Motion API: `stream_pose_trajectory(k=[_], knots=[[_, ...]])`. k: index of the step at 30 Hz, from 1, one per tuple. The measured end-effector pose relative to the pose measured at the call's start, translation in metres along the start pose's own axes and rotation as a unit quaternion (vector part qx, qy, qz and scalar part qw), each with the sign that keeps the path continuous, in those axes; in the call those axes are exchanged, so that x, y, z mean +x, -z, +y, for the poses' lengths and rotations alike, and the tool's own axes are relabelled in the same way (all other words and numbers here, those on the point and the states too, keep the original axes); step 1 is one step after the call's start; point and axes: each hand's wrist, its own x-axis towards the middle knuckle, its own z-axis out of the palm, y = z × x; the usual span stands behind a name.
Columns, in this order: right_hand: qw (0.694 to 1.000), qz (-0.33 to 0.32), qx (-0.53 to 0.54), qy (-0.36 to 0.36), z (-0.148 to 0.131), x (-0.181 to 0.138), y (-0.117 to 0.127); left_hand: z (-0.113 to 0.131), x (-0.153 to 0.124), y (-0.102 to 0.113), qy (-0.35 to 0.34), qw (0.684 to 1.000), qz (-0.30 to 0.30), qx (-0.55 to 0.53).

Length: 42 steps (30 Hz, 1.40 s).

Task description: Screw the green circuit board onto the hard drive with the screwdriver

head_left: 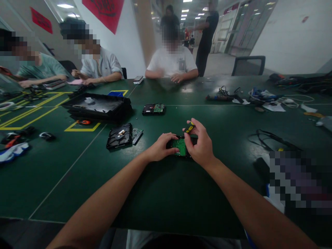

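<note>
A hard drive (180,147) with a green circuit board facing up lies on the dark green table (166,193) in front of me. My left hand (162,147) grips its left end, fingers curled over the edge. My right hand (199,143) is closed round a screwdriver with a black and yellow handle (190,127), held upright over the drive's right side. The tool's tip is hidden behind my fingers.
A second drive with a loose circuit board (121,135) lies to the left, another drive (154,109) farther back, black trays (97,107) beyond. Cables (275,138) lie to the right. Several people sit across the table; one stands behind.
</note>
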Motion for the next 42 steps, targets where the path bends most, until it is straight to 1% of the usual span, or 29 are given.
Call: stream_pose_trajectory(k=[4,7,10,12,15,17,21,25,27,32,38,42], knots=[[0.999,0.016,-0.037,0.021,-0.0012,0.0015,0.0015,-0.0004,0.0003,0.0005,-0.01,1.0,-0.002,-0.003],[1.0,-0.001,-0.018,0.024,-0.0021,0.0019,0.0025,-0.0001,0.0006,0.0005,-0.009,1.0,-0.002,-0.003],[1.0,-0.009,0.003,0.009,-0.0023,0.0014,0.0025,-0.0002,0.0007,-0.0001,-0.004,1.0,0.001,0.005],[1.0,-0.002,-0.011,0.006,-0.0026,0.0015,0.0027,-0.0006,0.0008,-0.0005,-0.006,1.0,0.001,0.008],[0.999,0.009,-0.036,0.025,-0.0032,0.0023,0.0035,-0.0012,0.0008,-0.0008,-0.009,1.0,0.001,0.01],[0.999,0.005,-0.034,0.034,-0.0033,0.0026,0.0035,-0.001,0.0008,-0.0008,-0.007,1.0,0.001,0.006],[1.0,-0.011,-0.013,0.019,-0.0034,0.0019,0.0024,0.0004,0.0009,-0.0003,-0.003,1.0,0.004,-0.005],[0.999,-0.001,-0.038,0.025,-0.0046,0.0025,0.0035,0.0012,0.001,0.0001,-0.001,1.0,0.001,-0.002],[0.999,-0.005,-0.041,0.026,-0.0049,0.0029,0.0042,0.0012,0.001,0.0,0.0,1.0,0.001,0.001],[1.0,-0.022,-0.011,0.014,-0.004,0.0014,0.0031,0.0004,0.0009,0.0,-0.005,1.0,0.001,0.001],[0.999,-0.003,-0.031,0.021,-0.0055,0.0022,0.004,0.0005,0.0007,0.0007,-0.002,1.0,-0.006,0.003],[1.0,-0.012,-0.019,0.021,-0.0065,0.002,0.0043,0.0003,0.0006,-0.0005,-0.004,1.0,0.003,-0.001]])
